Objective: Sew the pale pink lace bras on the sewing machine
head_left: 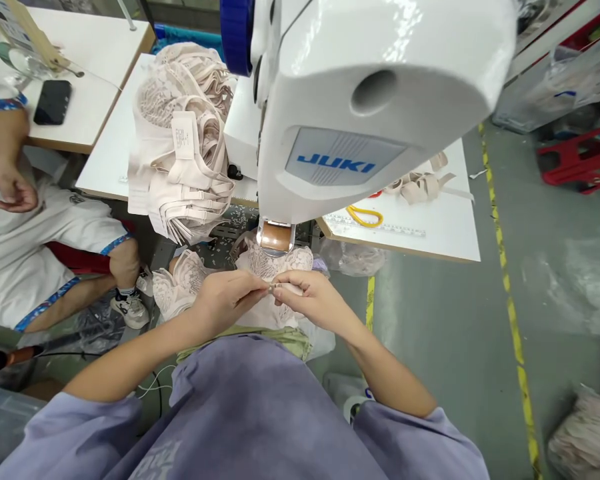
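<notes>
In front of my chest, my left hand (234,293) and my right hand (307,297) meet fingertip to fingertip. Both are closed in a pinch on a small pale fabric strip (293,289), partly hidden by the fingers; its exact kind is too small to make out. Below and behind my hands, a pale pink lace bra (275,260) lies across my lap under the head of the white JUKI sewing machine (380,113). More lace cups (180,283) lie to the left, beside my left wrist.
A heap of beige bras (185,147) hangs over the table edge at left. Yellow-handled scissors (365,216), a printed ruler (400,227) and fabric scraps (420,187) lie on the right tabletop. A co-worker (45,220) sits at far left, near a black phone (53,102).
</notes>
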A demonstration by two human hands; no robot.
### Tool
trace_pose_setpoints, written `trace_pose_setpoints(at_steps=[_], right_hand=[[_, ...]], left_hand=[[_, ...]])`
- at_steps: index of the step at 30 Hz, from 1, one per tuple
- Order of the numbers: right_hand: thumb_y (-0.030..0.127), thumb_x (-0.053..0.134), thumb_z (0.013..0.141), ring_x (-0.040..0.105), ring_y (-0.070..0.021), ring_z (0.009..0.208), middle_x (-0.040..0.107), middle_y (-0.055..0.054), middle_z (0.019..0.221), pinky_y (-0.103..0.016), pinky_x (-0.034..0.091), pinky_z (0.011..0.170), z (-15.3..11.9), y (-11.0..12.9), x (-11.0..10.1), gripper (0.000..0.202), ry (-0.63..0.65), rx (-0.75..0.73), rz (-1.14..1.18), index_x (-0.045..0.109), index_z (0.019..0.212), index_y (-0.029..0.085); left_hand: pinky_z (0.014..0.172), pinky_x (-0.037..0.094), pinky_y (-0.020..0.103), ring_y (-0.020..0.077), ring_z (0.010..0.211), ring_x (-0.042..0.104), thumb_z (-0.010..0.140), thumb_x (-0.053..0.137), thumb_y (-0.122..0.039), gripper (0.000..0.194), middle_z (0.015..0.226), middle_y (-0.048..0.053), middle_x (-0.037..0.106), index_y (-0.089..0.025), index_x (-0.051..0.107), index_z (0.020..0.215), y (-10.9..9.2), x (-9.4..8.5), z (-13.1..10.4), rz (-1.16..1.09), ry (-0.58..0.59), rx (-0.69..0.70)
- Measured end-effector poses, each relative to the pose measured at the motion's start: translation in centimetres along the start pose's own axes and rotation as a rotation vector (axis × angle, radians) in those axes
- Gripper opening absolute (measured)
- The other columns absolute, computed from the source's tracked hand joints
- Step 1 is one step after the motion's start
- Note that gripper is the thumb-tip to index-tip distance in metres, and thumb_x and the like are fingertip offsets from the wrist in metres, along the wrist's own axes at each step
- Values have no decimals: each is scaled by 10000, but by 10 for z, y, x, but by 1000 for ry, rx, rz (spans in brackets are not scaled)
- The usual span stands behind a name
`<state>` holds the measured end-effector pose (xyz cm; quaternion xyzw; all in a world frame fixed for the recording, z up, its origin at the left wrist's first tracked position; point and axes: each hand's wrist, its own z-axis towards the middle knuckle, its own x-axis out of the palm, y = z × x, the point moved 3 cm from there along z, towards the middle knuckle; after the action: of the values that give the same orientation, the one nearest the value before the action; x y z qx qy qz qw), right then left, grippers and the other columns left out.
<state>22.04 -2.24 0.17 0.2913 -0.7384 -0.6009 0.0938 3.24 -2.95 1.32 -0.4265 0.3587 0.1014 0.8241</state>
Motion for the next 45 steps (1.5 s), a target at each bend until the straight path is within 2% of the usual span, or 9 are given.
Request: trace_pose_setpoints(at_steps=[9, 14, 19, 21, 24, 28, 33, 40, 45], right_hand=[[268, 577, 949, 627, -119, 761, 710, 33, 839, -235, 414, 683, -3, 5, 0, 131, -28, -98, -220, 704, 956, 237], [267, 587, 951, 630, -116, 755, 709, 38, 838, -228, 407, 681, -4, 5, 1, 102, -54, -126, -274, 682, 972, 239], [255, 573, 960, 616, -116, 713, 674, 45, 767, -226, 391, 651, -2, 9, 0, 98, -36, -161, -342, 661, 922, 238], [259, 579, 960, 614, -117, 699, 672, 45, 759, -228, 391, 639, -1, 9, 0, 91, -46, -162, -350, 660, 921, 240], [263, 586, 957, 624, -137, 758, 691, 22, 824, -241, 408, 676, -1, 12, -1, 85, -163, -218, -413, 668, 956, 239], [253, 567, 950, 597, -162, 800, 663, -14, 825, -266, 401, 715, 4, 23, -6, 120, -338, -345, -545, 674, 919, 210], [247, 596, 866, 489, -126, 615, 531, 28, 626, -264, 312, 585, 34, 39, -29, 127, -272, -178, -569, 662, 762, 215], [207, 490, 816, 283, -113, 496, 318, 33, 499, -304, 192, 522, 53, 51, -43, 279, -211, -102, -652, 408, 549, 206], [205, 494, 824, 287, -114, 500, 330, 31, 509, -304, 200, 527, 53, 54, -43, 268, -191, -118, -670, 433, 563, 207]], left_hand=[[582, 431, 178, 98, 653, 647, 948, 612, -216, 108, 759, 0, 715, -181, 714, 948, 9, -1, 7, -147, 123, -166], [587, 418, 175, 89, 649, 645, 951, 625, -239, 113, 760, -8, 722, -182, 718, 920, 13, -2, 14, -191, 192, -137], [593, 413, 190, 97, 662, 639, 1011, 516, -281, 237, 805, -5, 716, -184, 646, 1185, 18, -1, 18, -149, 350, -123], [582, 397, 213, 114, 663, 636, 1033, 457, -300, 251, 786, 8, 704, -165, 655, 1108, 19, 0, 18, -60, 375, -62], [561, 361, 252, 141, 637, 614, 1043, 394, -321, 339, 707, 13, 654, -161, 635, 868, 17, 2, 19, 130, 317, -6], [567, 364, 265, 149, 635, 612, 1041, 365, -312, 336, 716, 10, 654, -169, 617, 871, 12, 1, 25, 197, 227, -49], [555, 376, 238, 125, 618, 626, 1019, 455, -385, 284, 735, -18, 695, -194, 656, 957, 24, -4, 36, 194, 93, -240], [549, 339, 282, 139, 562, 531, 944, 438, -97, 347, 687, -18, 652, -197, 650, 1200, 38, -12, 35, 517, -22, 346], [527, 306, 287, 143, 572, 530, 935, 404, -106, 414, 666, -10, 605, -224, 630, 1262, 46, -13, 40, 546, 148, 302]])
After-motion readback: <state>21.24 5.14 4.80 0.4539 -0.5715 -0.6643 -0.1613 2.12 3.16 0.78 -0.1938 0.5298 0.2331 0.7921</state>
